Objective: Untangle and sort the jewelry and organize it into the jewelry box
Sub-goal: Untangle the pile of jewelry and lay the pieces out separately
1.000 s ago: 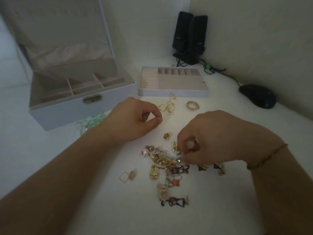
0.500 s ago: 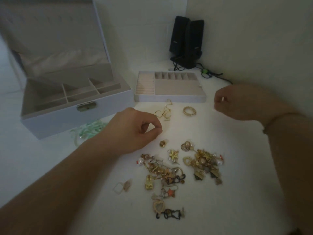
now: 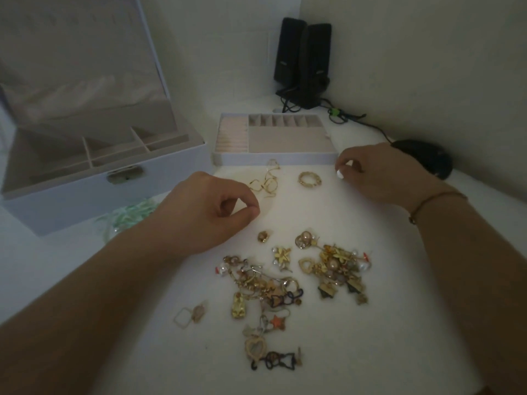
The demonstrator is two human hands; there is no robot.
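Jewelry [image 3: 288, 283] lies in a tangled heap on the white tabletop [image 3: 370, 323], near the open box [image 3: 94, 178] and its tray [image 3: 273, 159], both bare of pieces as far as shows. Right hand [image 3: 379, 175] hovers just beside the tray's corner, fingers [image 3: 340, 173] pinching something small and pale; what it is, I cannot tell. Left hand [image 3: 205, 215] rests curled, thumb against forefinger, seemingly empty. Sorting looks barely begun; next, the pinched piece needs a compartment.

You can't tell what your right hand [image 3: 379, 173] pinches: too small. Your left hand [image 3: 205, 215] half hides the pale green tangle [image 3: 128, 215].
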